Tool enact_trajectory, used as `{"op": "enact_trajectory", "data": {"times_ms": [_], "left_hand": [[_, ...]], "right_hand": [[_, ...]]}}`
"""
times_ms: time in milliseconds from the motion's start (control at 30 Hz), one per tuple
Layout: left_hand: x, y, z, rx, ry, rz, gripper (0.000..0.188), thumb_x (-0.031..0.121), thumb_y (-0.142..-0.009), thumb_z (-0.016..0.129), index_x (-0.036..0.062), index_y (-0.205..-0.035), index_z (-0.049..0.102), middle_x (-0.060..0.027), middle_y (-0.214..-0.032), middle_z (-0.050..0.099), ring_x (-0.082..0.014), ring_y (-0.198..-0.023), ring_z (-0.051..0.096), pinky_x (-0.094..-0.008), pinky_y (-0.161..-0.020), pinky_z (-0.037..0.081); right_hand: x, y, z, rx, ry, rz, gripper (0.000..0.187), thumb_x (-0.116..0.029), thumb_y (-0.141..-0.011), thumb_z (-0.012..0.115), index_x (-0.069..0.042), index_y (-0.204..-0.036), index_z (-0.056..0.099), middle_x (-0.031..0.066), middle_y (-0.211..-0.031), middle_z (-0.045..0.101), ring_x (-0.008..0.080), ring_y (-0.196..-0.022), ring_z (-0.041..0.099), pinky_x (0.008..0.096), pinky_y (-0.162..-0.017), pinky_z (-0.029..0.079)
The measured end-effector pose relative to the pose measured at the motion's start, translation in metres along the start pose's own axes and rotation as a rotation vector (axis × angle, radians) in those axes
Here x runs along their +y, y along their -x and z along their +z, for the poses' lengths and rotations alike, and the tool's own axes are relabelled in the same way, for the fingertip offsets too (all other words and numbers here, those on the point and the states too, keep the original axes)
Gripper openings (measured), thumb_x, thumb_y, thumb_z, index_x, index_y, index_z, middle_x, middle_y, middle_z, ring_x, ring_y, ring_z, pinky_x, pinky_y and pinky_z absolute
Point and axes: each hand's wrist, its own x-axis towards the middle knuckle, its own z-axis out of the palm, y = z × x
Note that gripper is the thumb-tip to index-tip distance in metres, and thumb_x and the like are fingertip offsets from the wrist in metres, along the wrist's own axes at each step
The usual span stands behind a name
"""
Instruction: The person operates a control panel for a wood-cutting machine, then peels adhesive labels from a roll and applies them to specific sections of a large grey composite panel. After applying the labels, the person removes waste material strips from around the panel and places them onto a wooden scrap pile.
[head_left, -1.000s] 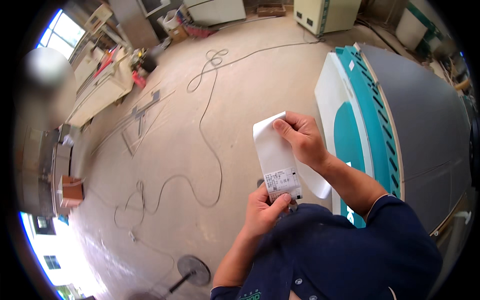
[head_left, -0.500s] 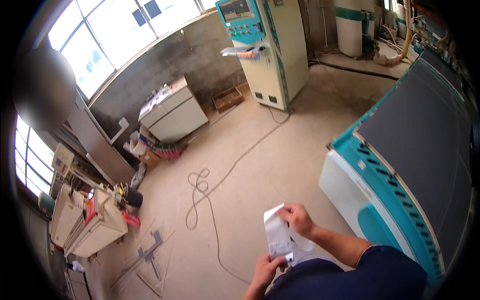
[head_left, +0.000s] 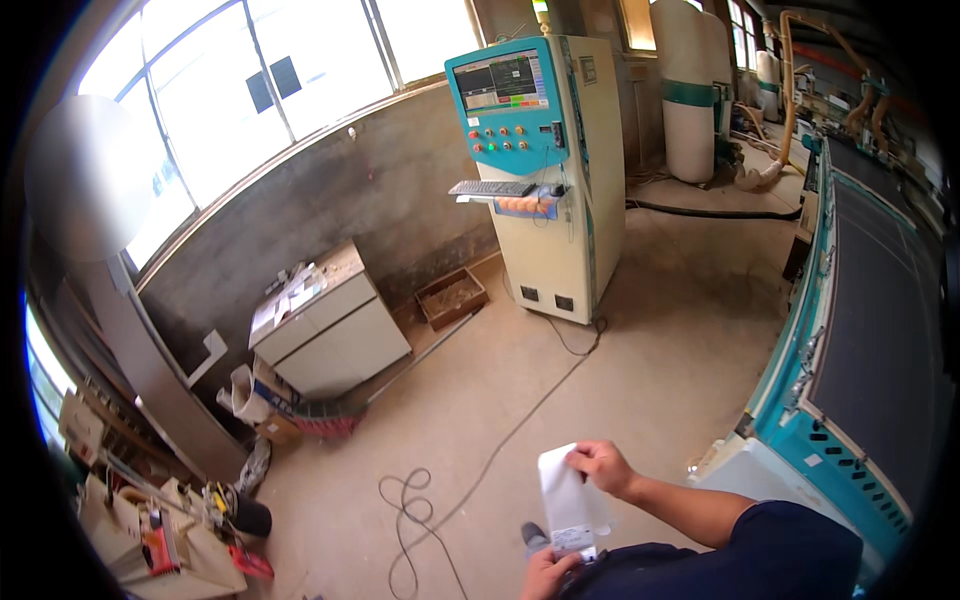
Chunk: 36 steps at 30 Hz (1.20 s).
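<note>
A strip of white paper labels point(head_left: 562, 490) hangs in front of my body at the lower middle, with small dark print near its bottom end. My right hand point(head_left: 602, 468) pinches the strip's upper end between thumb and fingers. Lower down, my left hand point(head_left: 548, 577) grips the printed bottom end, its thumb lying on the paper. A loose pale part of the strip shows behind, below my right hand. A grey shoe tip point(head_left: 535, 536) shows on the floor beside the paper.
Ahead stands a cream and teal control cabinet point(head_left: 548, 262) with a screen and keyboard point(head_left: 492, 188). A long dark-topped machine bed point(head_left: 880, 310) runs along the right. A looped cable point(head_left: 522, 425) crosses the floor. At left are a drawer cabinet point(head_left: 345, 345), wooden box point(head_left: 458, 319) and black bucket point(head_left: 250, 515).
My view has tilted upward, and the control cabinet looks larger, with its whole screen showing. The floor-level things at left have slid lower. Both hands keep hold of the label strip.
</note>
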Motion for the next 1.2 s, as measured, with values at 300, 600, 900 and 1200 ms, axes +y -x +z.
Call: {"op": "enact_trajectory", "data": {"times_ms": [300,600,900,1200], "left_hand": [[0.144,-0.204,-0.122,-0.370,-0.113,0.020,0.023,0.019,-0.080,0.056,0.0001,-0.092,0.061,-0.0053,-0.069,0.061,-0.0118,-0.057,0.054,-0.0252,-0.053,0.045],[0.220,-0.364,-0.172,-0.109,-0.026,0.043,0.022,0.011,-0.079,0.055,-0.0020,-0.095,0.060,-0.0081,-0.076,0.064,-0.0148,-0.062,0.057,-0.0261,-0.057,0.045],[0.341,-0.461,-0.171,-0.384,-0.020,0.140,0.036,0.002,-0.079,0.051,0.0018,-0.116,0.050,-0.0070,-0.102,0.061,-0.0101,-0.074,0.057,-0.0194,-0.056,0.043],[0.310,-0.491,-0.040,-1.180,-0.266,-0.002,0.023,-0.001,-0.083,0.054,-0.0024,-0.106,0.053,-0.0082,-0.087,0.062,-0.0146,-0.071,0.058,-0.0260,-0.062,0.047]], "right_hand": [[-0.052,-0.179,-0.014,0.298,-0.220,-0.003,0.020,-0.019,-0.089,0.054,-0.001,-0.085,0.063,0.0032,-0.072,0.060,0.0094,-0.059,0.053,0.0228,-0.056,0.044],[-0.014,-0.362,-0.016,0.021,-0.317,0.191,0.026,-0.029,-0.089,0.055,-0.004,-0.089,0.063,0.0010,-0.070,0.057,0.0093,-0.060,0.052,0.0238,-0.055,0.042],[-0.053,-0.416,-0.028,0.125,0.193,-0.168,0.030,-0.031,-0.085,0.061,-0.002,-0.089,0.061,0.0096,-0.071,0.062,0.0160,-0.063,0.055,0.0316,-0.060,0.044],[-0.035,-0.262,-0.026,1.095,0.034,0.177,0.024,-0.025,-0.085,0.061,-0.001,-0.091,0.062,0.0066,-0.068,0.061,0.0103,-0.062,0.058,0.0256,-0.058,0.047]]}}
